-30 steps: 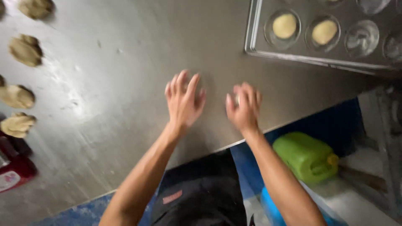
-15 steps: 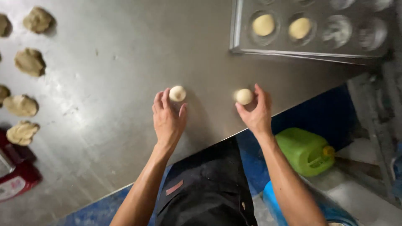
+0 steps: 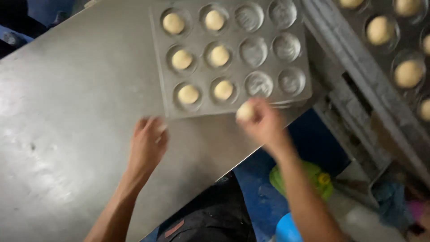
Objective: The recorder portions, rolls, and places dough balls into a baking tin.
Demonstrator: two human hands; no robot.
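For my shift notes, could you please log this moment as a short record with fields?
surface: steel table
tray: metal bun tray with twelve cups, six dough balls in the left two columns, six cups bare
right hand: grip shut on a dough ball at the tray's near edge
left hand: near the tray's corner; contents blurred
second tray: upper right, dough-filled
jug: green, on floor

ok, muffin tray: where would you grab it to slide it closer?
Probably the near rim of the tray, from the table edge side. That flat lip is bare and faces the hands; the cups hold dough balls, so avoid reaching over them.
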